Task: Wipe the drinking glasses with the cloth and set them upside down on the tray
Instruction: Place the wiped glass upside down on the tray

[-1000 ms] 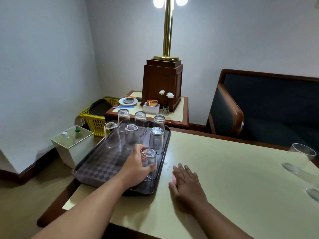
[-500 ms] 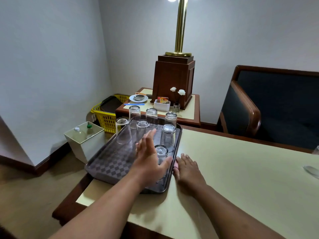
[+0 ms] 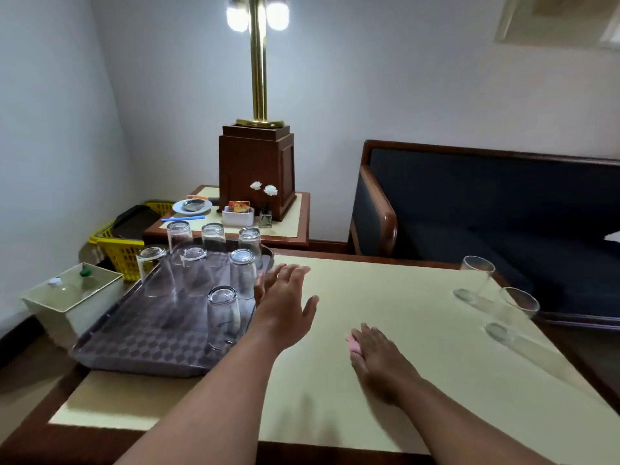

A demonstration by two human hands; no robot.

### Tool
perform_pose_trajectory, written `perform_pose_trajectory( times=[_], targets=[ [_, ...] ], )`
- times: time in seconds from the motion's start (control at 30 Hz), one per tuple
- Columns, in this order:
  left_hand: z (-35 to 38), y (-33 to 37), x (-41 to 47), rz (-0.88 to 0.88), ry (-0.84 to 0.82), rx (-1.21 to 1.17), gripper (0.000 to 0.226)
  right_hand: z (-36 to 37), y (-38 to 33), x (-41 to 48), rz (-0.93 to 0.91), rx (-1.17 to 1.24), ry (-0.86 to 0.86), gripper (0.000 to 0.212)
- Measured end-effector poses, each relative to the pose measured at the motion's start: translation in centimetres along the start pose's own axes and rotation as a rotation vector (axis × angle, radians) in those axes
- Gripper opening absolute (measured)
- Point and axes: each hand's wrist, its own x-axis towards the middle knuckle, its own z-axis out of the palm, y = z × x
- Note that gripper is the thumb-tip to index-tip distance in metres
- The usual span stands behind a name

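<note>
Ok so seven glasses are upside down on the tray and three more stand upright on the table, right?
Not quite. The head view shows two upright glasses on the table, not three: the farther glass and the nearer glass. The count of seven upside down on the tray stands.

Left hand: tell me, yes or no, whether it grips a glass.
No, the left hand hovers beside the tray, fingers straight, apart from the nearest glass.
</note>
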Motion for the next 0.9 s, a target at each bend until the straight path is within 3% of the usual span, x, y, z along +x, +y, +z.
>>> perform_pose_trajectory(
  times=[0.33, 0.5, 0.63, 0.8, 0.9],
  targets=[
    [11.3, 12.2, 1.4, 0.049, -0.365, -0.118, 0.048, -5.7, 15.9, -7.7, 0.24, 0.028, -0.043, 0.06],
    [17.0, 17.3, 0.7, 0.068, -0.473, -0.108, 0.047, -6.6, 24.3, -10.8, 0.557, 0.083, 0.165, 0.059],
    [19.9, 20.9, 2.4, 0.126, -0.416, -0.205, 0.047, -6.9, 28.4, -11.7, 0.694, 0.09, 0.266, 0.06],
    [22.9, 25.3, 6.1, 0.081, -0.374, -0.437, 0.073, -6.8, 28.9, -9.1, 0.712, 0.049, 0.335, 0.063],
    [24.1, 28.4, 8.5, 0.005, -0.458, -0.569, 0.098, -7.1, 29.1, -8.3, 0.706, 0.049, 0.347, 0.063]
  ],
)
